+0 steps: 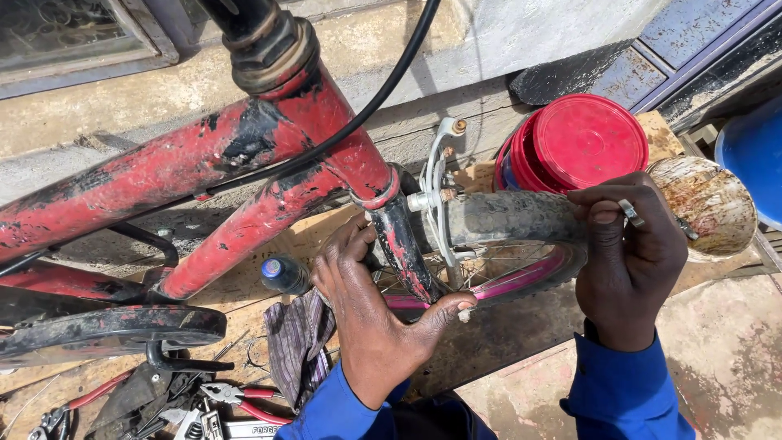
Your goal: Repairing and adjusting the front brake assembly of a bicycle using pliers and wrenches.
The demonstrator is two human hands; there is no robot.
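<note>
We've got our left hand (371, 326) wrapped around the stiff, greasy red fork (399, 236) while our right hand (631, 253) clamps the firm, gritty front tyre (509, 216), pinching a small metal tool (630, 212).

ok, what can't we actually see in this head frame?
- Left hand: fingertips hidden behind the fork leg.
- Right hand: its grip on the front tyre and the small metal piece it holds are mostly covered by its own fingers.
- Pliers: cut by the bottom edge.
- Blue tub: cut by the right edge.
</note>
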